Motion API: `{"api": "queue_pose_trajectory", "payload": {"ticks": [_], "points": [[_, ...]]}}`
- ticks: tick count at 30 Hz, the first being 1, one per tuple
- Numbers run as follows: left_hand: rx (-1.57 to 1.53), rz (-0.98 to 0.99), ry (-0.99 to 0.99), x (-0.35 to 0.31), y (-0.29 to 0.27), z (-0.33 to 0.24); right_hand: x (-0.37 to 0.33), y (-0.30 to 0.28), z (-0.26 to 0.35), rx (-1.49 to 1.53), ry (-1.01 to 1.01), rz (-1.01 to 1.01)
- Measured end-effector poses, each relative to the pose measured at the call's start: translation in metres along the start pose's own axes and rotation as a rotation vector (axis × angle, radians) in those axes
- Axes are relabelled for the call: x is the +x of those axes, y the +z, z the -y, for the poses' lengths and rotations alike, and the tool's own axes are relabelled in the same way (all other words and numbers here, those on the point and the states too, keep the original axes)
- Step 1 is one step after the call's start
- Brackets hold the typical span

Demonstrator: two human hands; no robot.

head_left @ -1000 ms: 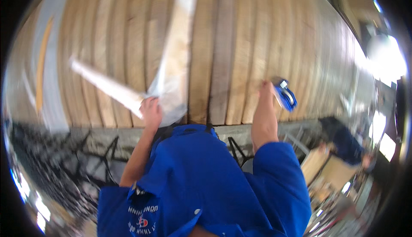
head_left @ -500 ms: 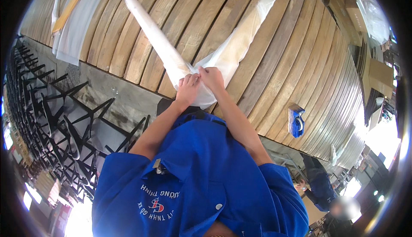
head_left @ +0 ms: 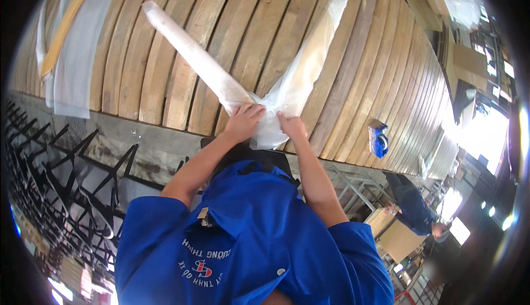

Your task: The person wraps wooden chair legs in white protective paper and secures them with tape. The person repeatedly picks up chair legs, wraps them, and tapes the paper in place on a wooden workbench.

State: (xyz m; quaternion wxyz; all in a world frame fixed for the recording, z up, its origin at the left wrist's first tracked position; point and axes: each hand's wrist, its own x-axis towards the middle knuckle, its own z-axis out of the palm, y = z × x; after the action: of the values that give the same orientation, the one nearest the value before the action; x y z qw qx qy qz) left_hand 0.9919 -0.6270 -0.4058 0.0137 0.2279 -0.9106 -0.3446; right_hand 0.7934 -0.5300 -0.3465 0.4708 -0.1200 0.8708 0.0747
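Note:
A V-shaped wooden piece [head_left: 312, 56] lies on the slatted wood top, its corner towards me and its two arms pointing away. Translucent white wrapping sheet [head_left: 266, 133] covers it, bunched and creased around the corner. My left hand [head_left: 245, 121] curls its fingers over the wrap at the base of the left arm. Just right of the corner, my right hand [head_left: 292, 126] pinches the sheet, thumb up against the wrapped wood. The two hands are a little apart. Wood shows faintly through the film on the right arm.
A blue tape dispenser [head_left: 379, 141] stands on the slatted wood top [head_left: 265, 29] to the right. White sheets [head_left: 91, 45] with an orange-yellow strip [head_left: 72, 20] lie far left. Black metal frames [head_left: 72, 178] crowd the floor at left. Another person [head_left: 411, 208] is at the right.
My right hand has moved right and nearer to me, away from my left hand, and the sheet at the corner is drawn tighter. The whole view has shifted slightly.

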Motion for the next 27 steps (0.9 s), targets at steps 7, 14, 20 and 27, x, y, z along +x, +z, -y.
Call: {"api": "queue_pose_trajectory", "payload": {"ticks": [7, 14, 20, 27], "points": [[-0.026, 0.047, 0.188, 0.000, -0.040, 0.006, -0.001, 0.074, -0.144, 0.056, -0.023, -0.290], [0.173, -0.021, 0.063, -0.027, -0.020, -0.020, -0.014, -0.019, -0.334, 0.103, 0.156, -0.762], [0.255, -0.107, -0.627, -0.119, -0.004, -0.026, 0.044, -0.196, -0.446, -0.167, 0.301, -0.899], [-0.480, 0.460, -0.860, -0.258, -0.011, -0.024, 0.121, -0.247, -0.593, 0.094, -0.130, -0.615]]}}
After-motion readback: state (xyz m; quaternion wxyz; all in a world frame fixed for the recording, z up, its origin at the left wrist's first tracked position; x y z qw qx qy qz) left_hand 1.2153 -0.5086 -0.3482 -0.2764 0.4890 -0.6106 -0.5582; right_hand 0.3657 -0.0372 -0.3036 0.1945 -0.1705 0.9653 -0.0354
